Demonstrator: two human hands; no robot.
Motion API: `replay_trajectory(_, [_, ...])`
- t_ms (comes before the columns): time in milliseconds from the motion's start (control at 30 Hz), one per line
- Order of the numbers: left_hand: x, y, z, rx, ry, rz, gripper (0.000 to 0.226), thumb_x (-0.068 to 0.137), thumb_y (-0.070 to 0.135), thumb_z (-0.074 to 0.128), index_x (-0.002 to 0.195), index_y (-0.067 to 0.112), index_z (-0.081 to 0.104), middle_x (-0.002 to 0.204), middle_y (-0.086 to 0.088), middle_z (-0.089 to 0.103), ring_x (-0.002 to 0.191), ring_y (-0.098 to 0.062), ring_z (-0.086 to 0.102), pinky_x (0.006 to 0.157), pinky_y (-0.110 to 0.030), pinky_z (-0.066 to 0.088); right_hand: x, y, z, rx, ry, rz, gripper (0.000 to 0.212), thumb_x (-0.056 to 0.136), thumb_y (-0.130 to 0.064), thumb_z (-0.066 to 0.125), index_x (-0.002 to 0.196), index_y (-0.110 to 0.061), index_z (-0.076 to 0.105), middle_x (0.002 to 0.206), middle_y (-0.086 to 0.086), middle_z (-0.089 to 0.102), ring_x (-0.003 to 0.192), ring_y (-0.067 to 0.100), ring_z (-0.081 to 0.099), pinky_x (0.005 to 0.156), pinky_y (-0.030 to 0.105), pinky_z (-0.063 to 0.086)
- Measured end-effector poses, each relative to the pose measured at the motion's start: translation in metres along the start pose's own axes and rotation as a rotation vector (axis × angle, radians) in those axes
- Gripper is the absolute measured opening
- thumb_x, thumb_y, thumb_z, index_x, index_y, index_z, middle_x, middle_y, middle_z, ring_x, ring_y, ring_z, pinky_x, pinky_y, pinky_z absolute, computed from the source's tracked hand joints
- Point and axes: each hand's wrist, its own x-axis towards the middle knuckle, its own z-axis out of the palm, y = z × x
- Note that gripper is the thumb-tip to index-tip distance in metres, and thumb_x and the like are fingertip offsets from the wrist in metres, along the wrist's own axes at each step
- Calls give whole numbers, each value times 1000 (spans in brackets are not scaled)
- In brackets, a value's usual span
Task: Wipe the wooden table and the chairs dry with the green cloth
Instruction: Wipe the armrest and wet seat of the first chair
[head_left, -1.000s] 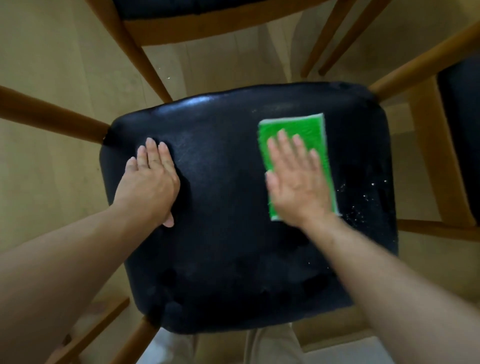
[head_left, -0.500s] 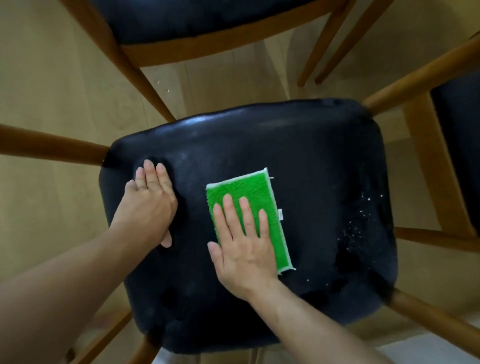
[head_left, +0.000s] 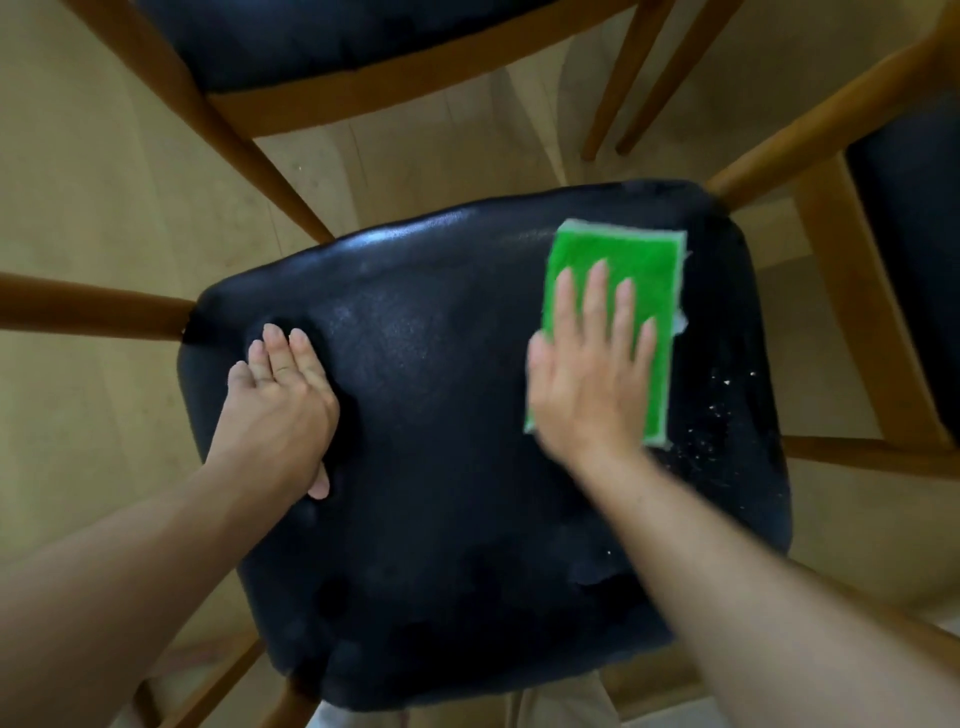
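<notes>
A chair with a black padded seat (head_left: 447, 467) fills the middle of the view. The folded green cloth (head_left: 618, 254) lies flat on the seat's far right part. My right hand (head_left: 587, 374) presses down on the cloth with straight, spread fingers and covers its near half. My left hand (head_left: 280, 405) rests flat on the seat's left side, fingers straight. Small water droplets (head_left: 717, 415) speckle the seat to the right of the cloth.
A second chair (head_left: 363, 62) with a black seat and wooden frame stands just beyond. A third chair (head_left: 904, 249) stands to the right, its wooden legs close to the seat's right edge. A wooden rail (head_left: 88, 312) runs off to the left over the pale floor.
My right hand has slid the green cloth from the middle of the seat back up to the far right. My left hand has stayed in place.
</notes>
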Motion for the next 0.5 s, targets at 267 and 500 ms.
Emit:
replay_trajectory(267, [6,1,9,10,33,-29,149,54,70,74,138,-19,-12,147,-42,6,139,-43,21,110,-44,27,-75,16,17,-46,-151,-567,56,92,-42,36,147,-33,35,156,-3,31,141,25,32,113,48,24])
replay_trajectory(500, [14,2,18,-16,32,-55,160,46,74,75,119,-21,-32,147,-41,5,139,-42,22,109,-46,28,-9,97,-7,10,-63,-126,60,93,-42,25,152,-32,18,161,-2,8,148,27,11,116,50,10])
